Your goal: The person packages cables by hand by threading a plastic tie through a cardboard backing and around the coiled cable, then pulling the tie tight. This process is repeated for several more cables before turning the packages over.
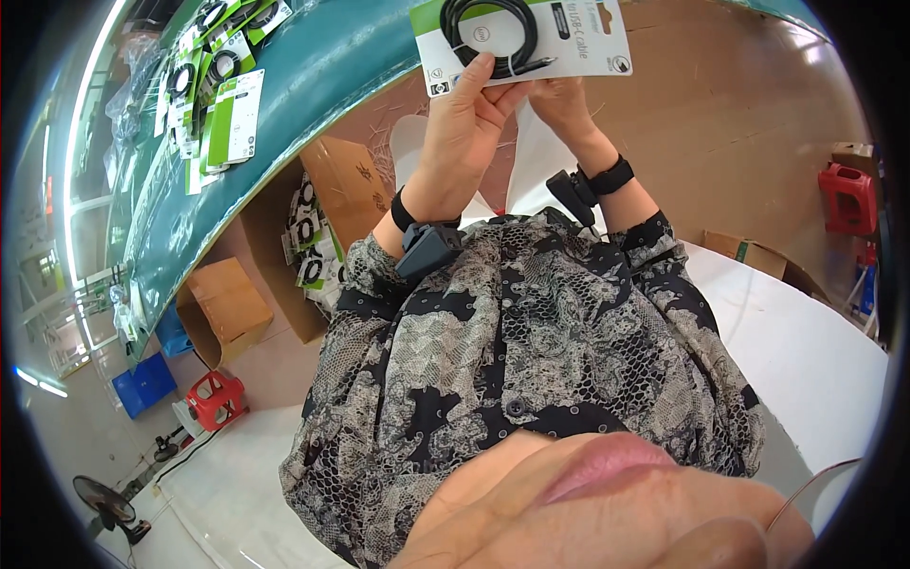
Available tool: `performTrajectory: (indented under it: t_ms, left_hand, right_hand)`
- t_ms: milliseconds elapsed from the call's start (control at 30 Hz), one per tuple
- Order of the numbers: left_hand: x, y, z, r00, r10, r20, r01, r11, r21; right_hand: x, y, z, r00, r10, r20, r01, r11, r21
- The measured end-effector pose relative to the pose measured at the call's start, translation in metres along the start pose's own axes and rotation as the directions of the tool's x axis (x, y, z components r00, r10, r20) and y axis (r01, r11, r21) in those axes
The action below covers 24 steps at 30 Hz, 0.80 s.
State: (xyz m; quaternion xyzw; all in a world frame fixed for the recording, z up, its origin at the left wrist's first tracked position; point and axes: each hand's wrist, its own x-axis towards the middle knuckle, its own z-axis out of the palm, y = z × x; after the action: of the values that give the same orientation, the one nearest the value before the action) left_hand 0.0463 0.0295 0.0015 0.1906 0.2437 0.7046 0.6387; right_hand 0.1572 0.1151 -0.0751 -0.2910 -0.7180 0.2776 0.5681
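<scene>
A black coiled cable (531, 38) is fastened to a white and green hanging card (592, 52) at the top of the head view. The thumb of my left hand (463, 133) lies over the card's front, and its fingers pass behind, so the hand is closed on it. My right hand (564, 104) is closed at the card's lower edge, with its fingertips hidden behind the card. Several similar carded cables (223, 104) lie in a loose pile on the green tabletop (313, 71) to the left.
Below the table edge an open cardboard box (275, 242) holds more carded cables (318, 237). Another carton (227, 303) stands left of it. Red plastic stools (216, 400) are at the left and far right. A black fan (109, 503) stands at lower left.
</scene>
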Motion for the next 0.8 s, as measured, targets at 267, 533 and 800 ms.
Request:
performTrajectory:
  t_ms: [267, 533, 800]
  left_hand:
    - [0.011, -0.012, -0.034, 0.980, 0.200, -0.001, -0.196, 0.963, 0.185]
    - [-0.007, 0.015, -0.072, 0.971, -0.227, 0.076, 0.206, 0.953, 0.224]
    - [0.007, 0.017, -0.073, 0.875, -0.364, 0.319, 0.063, 0.740, 0.670]
  right_hand:
    - [-0.005, -0.023, 0.013, 0.882, 0.466, 0.077, -0.370, 0.581, 0.725]
    - [0.019, 0.006, -0.052, 0.786, 0.329, 0.523, -0.603, 0.223, 0.766]
    - [0.056, -0.040, -0.059, 0.616, 0.473, 0.630, -0.738, 0.626, 0.252]
